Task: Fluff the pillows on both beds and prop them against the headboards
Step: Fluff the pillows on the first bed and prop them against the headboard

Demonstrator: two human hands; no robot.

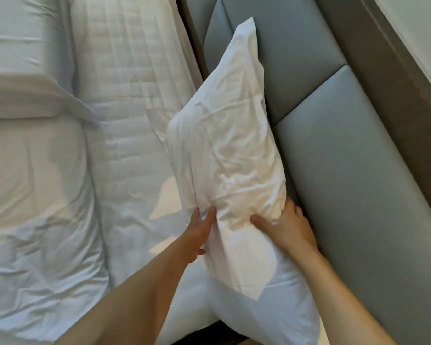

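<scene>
A white pillow [224, 145] in a creased case stands on its long edge on the bed, leaning against the grey-blue padded headboard [334, 125]. My left hand [199, 232] presses its bed-side face near the near end, fingers spread on the fabric. My right hand [289, 227] grips the same end from the headboard side, thumb dug into the case. A second white pillow [266, 307] lies under my forearms at the bottom.
The white quilted mattress top [125, 95] runs along the headboard. A rumpled white duvet [35, 195] covers the left side, its corner folded back. A brown wall strip [383, 58] rises behind the headboard.
</scene>
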